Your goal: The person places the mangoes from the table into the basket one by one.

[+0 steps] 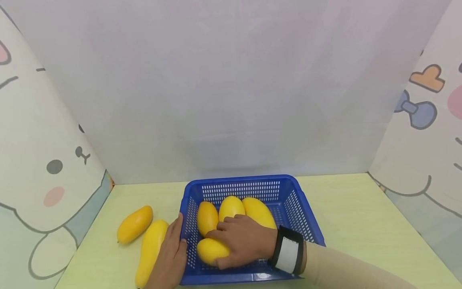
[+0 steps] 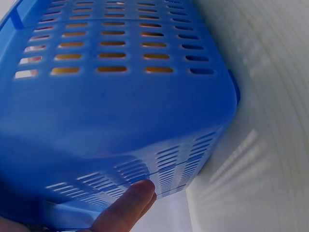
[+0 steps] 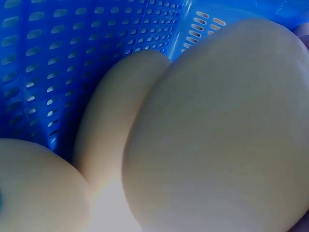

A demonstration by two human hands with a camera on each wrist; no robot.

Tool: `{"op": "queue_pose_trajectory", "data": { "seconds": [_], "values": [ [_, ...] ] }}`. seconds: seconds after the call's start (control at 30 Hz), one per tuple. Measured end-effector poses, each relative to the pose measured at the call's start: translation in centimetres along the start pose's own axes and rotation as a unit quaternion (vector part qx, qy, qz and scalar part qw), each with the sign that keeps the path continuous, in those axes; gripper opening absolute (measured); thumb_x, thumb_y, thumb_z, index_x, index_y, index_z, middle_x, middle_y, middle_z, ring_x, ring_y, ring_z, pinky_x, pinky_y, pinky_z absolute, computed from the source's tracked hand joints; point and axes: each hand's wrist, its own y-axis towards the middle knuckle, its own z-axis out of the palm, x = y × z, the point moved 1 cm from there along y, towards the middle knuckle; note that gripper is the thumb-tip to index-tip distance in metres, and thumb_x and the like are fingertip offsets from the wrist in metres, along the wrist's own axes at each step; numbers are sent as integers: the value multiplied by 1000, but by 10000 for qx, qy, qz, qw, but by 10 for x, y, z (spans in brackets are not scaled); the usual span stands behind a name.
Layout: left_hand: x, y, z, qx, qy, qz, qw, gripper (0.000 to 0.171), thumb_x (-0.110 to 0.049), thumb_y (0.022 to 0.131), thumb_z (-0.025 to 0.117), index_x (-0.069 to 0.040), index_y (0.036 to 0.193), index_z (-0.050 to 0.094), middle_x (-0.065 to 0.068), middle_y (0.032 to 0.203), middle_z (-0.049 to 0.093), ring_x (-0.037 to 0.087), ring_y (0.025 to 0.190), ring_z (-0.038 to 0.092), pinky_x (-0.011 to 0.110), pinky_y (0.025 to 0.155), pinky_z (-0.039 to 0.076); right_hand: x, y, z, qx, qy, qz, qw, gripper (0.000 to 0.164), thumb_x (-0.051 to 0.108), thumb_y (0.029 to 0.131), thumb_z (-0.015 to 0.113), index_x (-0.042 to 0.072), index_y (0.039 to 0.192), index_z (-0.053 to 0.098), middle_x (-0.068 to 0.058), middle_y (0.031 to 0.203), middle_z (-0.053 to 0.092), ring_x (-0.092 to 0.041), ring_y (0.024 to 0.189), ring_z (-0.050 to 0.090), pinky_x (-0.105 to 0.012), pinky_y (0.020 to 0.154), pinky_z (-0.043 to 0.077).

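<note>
A blue plastic basket (image 1: 238, 179) with slotted walls stands on the table. My left hand (image 1: 170, 259) rests against its left side, fingers fairly straight; one finger (image 2: 129, 205) shows along the slotted wall in the left wrist view. Inside the basket, my right hand (image 1: 249, 241) grips a yellow mango (image 1: 211, 251) at the near left, thumb on its near side and fingers over the top. That mango (image 3: 222, 130) fills much of the right wrist view. Behind it lie an orange-yellow mango (image 1: 207, 218) and two yellow mangoes, one rounder (image 1: 231, 206), one longer (image 1: 260, 212), partly hidden by my hand.
Left of the basket, an orange-yellow mango (image 1: 134, 224) and a long yellow mango (image 1: 151, 251) lie on the pale green table (image 1: 361, 224). A grey-white backdrop (image 1: 234, 100) rises behind, with cartoon-printed panels (image 1: 43, 168) at both sides.
</note>
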Motion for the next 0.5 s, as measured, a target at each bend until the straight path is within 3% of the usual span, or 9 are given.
{"op": "queue_pose_trajectory", "data": {
  "seconds": [0.17,0.5],
  "values": [
    [0,0,0,10,-20,2,10000,60,-14,97,29,-17,150,3,11,153,14,29,137,19,52,108,15,0,0,0,72,139,-70,9999,71,75,83,30,29,135,46,13,108,55,-6,93,47,-29,82,42],
    [0,0,1,50,31,-65,10000,60,-15,97,29,-18,150,2,12,153,13,31,136,20,53,108,17,2,-1,0,312,519,-89,9981,70,77,81,32,33,134,45,12,107,54,-6,90,47,-24,78,42]
  ]
}}
